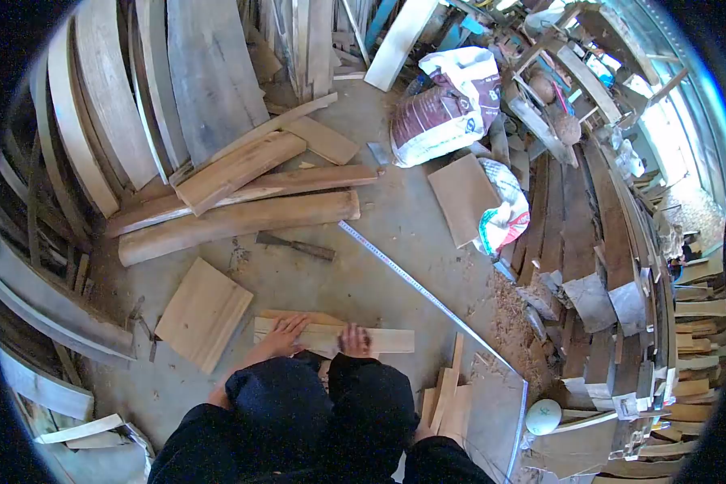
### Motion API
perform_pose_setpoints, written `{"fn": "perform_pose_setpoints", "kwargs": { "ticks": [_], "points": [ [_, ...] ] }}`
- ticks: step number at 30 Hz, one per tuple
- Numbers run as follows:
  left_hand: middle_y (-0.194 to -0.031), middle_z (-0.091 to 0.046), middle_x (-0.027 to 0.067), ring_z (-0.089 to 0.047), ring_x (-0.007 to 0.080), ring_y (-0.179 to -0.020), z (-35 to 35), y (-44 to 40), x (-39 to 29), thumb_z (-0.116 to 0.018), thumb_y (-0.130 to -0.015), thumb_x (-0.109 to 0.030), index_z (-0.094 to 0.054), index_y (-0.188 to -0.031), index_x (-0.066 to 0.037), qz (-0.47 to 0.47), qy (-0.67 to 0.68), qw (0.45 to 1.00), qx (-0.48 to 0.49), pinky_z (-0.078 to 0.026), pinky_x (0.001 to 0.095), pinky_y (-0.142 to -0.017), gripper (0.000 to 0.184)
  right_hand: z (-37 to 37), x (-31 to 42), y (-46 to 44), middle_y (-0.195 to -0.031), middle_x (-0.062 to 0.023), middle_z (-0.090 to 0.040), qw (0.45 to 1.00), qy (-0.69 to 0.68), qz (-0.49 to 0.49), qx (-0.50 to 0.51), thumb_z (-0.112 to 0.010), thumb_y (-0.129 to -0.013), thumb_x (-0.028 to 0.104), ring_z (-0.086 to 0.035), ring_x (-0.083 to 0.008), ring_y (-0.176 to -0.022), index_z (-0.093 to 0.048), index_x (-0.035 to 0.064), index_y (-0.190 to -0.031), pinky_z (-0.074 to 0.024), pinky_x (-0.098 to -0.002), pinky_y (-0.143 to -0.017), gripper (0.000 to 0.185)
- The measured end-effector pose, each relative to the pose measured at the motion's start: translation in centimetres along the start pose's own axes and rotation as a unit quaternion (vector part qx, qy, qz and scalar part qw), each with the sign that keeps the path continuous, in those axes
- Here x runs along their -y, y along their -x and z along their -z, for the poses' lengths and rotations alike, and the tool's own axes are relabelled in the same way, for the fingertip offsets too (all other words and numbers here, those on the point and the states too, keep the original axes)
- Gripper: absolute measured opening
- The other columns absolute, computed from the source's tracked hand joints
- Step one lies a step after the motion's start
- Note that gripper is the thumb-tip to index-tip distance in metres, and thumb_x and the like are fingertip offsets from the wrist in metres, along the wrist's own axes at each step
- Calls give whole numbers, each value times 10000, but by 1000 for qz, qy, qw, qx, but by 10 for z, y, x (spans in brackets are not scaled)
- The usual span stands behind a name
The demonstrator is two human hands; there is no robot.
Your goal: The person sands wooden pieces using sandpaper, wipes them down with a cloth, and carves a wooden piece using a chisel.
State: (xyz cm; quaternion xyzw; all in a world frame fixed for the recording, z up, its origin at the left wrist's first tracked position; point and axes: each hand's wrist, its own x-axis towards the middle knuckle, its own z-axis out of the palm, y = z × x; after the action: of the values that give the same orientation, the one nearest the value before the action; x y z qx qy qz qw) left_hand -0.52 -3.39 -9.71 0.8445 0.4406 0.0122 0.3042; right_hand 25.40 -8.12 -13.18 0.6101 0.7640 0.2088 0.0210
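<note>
Near the bottom centre, a light wooden strip (391, 341) lies crosswise on the floor, with another piece of wood (298, 315) along its far side. My left hand (286, 332) rests on the strip's left part with its fingers spread. Just right of it, what looks like my foot (355, 340) is on the strip, below my bent right knee; it is blurred. My right hand (424, 431) is low beside my right knee, next to several offcuts (452, 403). Its fingers are mostly hidden, so I cannot tell whether they grip anything.
A square board (204, 315) lies at the left. Beyond are a chisel-like tool (296, 246) and thick timbers (242, 227). A measuring tape (427, 294) stretches diagonally to the right. Bags (448, 109), stacked planks (569, 234) and leaning boards (210, 73) surround the floor.
</note>
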Motion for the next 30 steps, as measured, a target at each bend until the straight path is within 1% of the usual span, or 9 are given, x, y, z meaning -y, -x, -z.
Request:
{"fn": "perform_pose_setpoints", "kwargs": {
  "ticks": [4, 7, 10, 13, 16, 22, 24, 27, 30],
  "points": [
    [-1494, -148, 51, -146, 228, -1377, -7, -5, 7, -523, -829, -487, -98, -1441, -197, 2, 0, 1000, 9, -78, 522, -1087, 800, -26, 2, -1, -1382, -62, -388, 978, -18, 104, -181, -524, -789, 479, -376, -267, -1254, -467, 161, -1250, -266, -507, -1006, 562],
    [-1498, -131, 47, -136, 236, -1379, -17, -9, 11, -533, -823, -483, -81, -1442, -202, -6, -27, 1000, 7, -80, 520, -1089, 816, -8, -51, 17, -1482, -32, -210, 958, -267, 17, 97, -391, -867, 465, -176, -220, -1365, -223, 197, -1421, -62, -572, -1063, 638],
    [-1502, -112, 42, -128, 247, -1379, -9, -6, 6, -535, -823, -479, -53, -1444, -208, 9, -14, 1000, 25, -71, 517, -1093, 832, -6, -80, 30, -1468, -45, -248, 996, -36, -78, 32, -424, -838, 511, -204, -227, -1357, -274, 179, -1403, -111, -563, -1055, 672],
    [-1505, -96, 36, -116, 252, -1381, -4, -6, 3, -546, -820, -473, -31, -1444, -217, 16, -19, 999, 35, -61, 510, -1097, 848, 2, -51, 23, -1452, -95, -271, 961, -195, -182, 75, -538, -774, 515, -225, -241, -1351, -347, 129, -1346, -140, -581, -1032, 716],
    [-1507, -90, 29, -106, 239, -1384, 4, -4, -4, -566, -810, -461, -35, -1444, -224, 45, -8, 997, 59, -59, 501, -1099, 860, -10, -5, 8, -1477, -94, -203, 993, 33, 70, 87, -520, -766, 558, -162, -232, -1372, -311, 121, -1366, -112, -584, -1038, 772],
    [-1510, -73, 13, -93, 224, -1386, 9, -2, -8, -580, -800, -470, -41, -1443, -226, 51, -22, 997, 61, -56, 485, -1103, 873, -21, -20, 12, -1487, -77, -171, 996, -17, 84, 14, -480, -799, 548, -121, -242, -1380, -295, 148, -1375, -104, -604, -1033, 725],
    [-1509, -74, 7, -98, 222, -1385, 10, -2, -8, -580, -801, -468, -43, -1443, -228, 50, -25, 997, 61, -56, 483, -1103, 870, -28, -70, 18, -1495, -61, -149, 959, -182, -63, 208, -449, -817, 551, -116, -243, -1380, -246, 140, -1401, -92, -632, -1020, 743],
    [-1508, -78, 4, -105, 220, -1384, 5, -4, -5, -579, -801, -466, -51, -1442, -230, 42, -17, 998, 49, -60, 484, -1102, 864, -1, -105, 21, -1498, -77, -128, 936, -207, -180, 223, -448, -819, 552, -113, -282, -1377, -219, 131, -1414, -89, -649, -1007, 763],
    [-1507, -85, 12, -107, 221, -1384, 3, -3, -6, -572, -803, -474, -60, -1442, -227, 38, -18, 998, 39, -62, 488, -1100, 855, -40, -62, 25, -1500, -106, -91, 961, -227, -151, 46, -456, -803, 585, -84, -317, -1377, -196, 123, -1418, -74, -597, -1042, 812]
  ]
}}
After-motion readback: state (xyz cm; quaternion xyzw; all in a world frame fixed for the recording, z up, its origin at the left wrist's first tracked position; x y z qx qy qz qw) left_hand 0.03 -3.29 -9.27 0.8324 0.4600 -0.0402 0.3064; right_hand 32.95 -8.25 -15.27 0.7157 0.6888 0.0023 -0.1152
